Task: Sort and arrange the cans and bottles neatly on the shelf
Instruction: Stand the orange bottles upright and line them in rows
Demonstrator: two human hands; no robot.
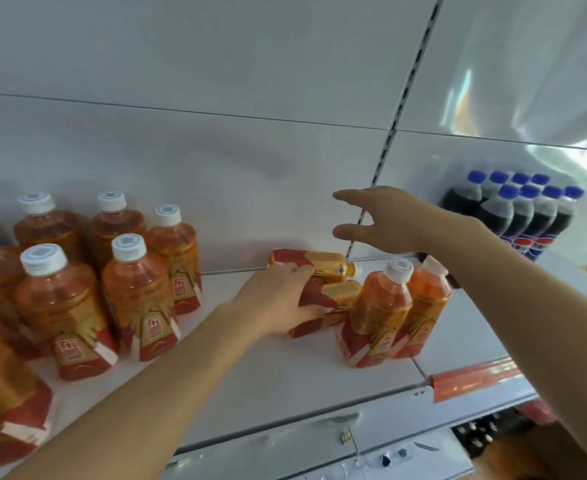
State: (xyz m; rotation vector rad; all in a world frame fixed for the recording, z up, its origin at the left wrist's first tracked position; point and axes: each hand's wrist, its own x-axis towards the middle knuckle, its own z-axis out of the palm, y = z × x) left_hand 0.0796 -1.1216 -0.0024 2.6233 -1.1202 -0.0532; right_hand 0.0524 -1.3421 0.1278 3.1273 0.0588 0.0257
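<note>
under left hand [278, 299], toppled bottle [333, 299]

I have just the one view — a wide-angle camera worn on the head, looking forward and slightly down onto a white shelf [250, 368] from close in. It faces the shelf's white back panel [216, 150] almost square on, with straight edges bowed by the lens. Both forearms enter from the bottom edge, so the camera sits just behind and above them. The tea bottles [139, 299] at left crowd the frame edge; the cola bottles [524, 213] sit further off at right. No second view — nothing overlaps.
</note>
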